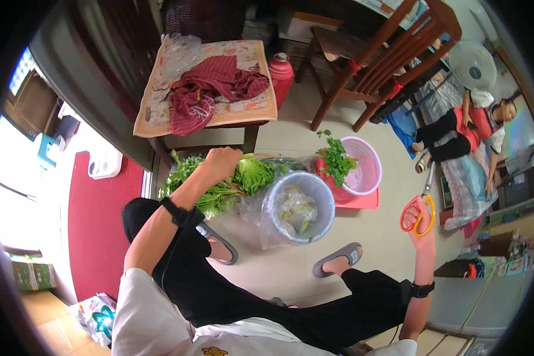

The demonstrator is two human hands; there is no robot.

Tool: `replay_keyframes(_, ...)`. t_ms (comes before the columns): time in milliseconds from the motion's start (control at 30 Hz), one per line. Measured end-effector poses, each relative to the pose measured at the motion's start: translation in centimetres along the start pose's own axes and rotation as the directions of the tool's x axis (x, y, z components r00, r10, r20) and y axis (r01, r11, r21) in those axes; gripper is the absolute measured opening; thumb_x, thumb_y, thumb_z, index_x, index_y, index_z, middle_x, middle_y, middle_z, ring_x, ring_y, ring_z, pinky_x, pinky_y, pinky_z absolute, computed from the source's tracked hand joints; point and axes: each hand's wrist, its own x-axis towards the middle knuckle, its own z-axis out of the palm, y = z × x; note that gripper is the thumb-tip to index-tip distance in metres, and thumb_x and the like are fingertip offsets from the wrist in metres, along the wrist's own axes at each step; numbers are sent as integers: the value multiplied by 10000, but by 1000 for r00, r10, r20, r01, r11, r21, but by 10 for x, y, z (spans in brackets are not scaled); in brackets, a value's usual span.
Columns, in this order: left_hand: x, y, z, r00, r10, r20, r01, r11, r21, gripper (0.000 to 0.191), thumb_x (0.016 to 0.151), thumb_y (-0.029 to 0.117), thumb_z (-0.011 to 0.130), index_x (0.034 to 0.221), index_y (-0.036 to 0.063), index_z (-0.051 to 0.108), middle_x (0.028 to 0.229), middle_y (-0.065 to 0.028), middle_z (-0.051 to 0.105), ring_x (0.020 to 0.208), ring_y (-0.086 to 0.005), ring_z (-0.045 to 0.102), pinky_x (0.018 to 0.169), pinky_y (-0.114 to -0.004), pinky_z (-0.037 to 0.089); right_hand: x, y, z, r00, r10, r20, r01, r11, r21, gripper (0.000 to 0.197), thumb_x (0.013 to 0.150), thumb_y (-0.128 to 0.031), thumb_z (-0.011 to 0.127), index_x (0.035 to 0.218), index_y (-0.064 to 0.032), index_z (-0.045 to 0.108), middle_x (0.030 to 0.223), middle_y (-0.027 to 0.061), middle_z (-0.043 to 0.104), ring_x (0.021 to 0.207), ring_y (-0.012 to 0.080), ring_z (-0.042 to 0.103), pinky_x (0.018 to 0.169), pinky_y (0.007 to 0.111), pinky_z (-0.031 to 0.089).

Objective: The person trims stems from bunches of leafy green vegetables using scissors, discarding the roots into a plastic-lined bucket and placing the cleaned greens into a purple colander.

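My left hand [224, 164] is over a pile of leafy green vegetables [213, 196] at the chair's foot; its fingers are turned away, so I cannot tell whether it grips any. A light-green lettuce-like head [254, 174] lies just right of it. My right hand [419, 218] is raised at the right, holding scissors [427, 189] with red and yellow handles, blades pointing up in the picture. Between my hands stands a bin [329, 211] lined with clear plastic, with plastic bags and plant scraps inside. Leafy herbs [337, 160] rest at the side of a pink plastic basket [374, 167].
A chair with a floral cloth [153, 120] carries a dark red striped cloth [218, 86] and a plastic bag. Beside it stands a red thermos flask [281, 78]. A wooden chair [360, 93] is further right, and a person [463, 129] sits at the far right near a fan [473, 66].
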Motion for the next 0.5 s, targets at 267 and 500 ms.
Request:
replay_keyframes(267,-22,104,-66,981,176,-83,-189,759,-624,273,1025,239,455,1135,-10,433,862,-247,585,860,-427,579,778,-463,437,-23,90,71,965,196,174,-85,862,-499,128,925,-149,629,942,-56,544,695,24,565,593,102,551,518,241,417)
replay_keyframes(500,-16,131,-56,948,249,-200,-308,554,-773,207,1034,170,439,1072,-25,495,796,-95,544,696,-179,532,663,-325,448,-33,131,76,898,389,204,-276,862,-426,146,954,-154,600,931,-57,494,694,25,553,591,109,536,563,261,443)
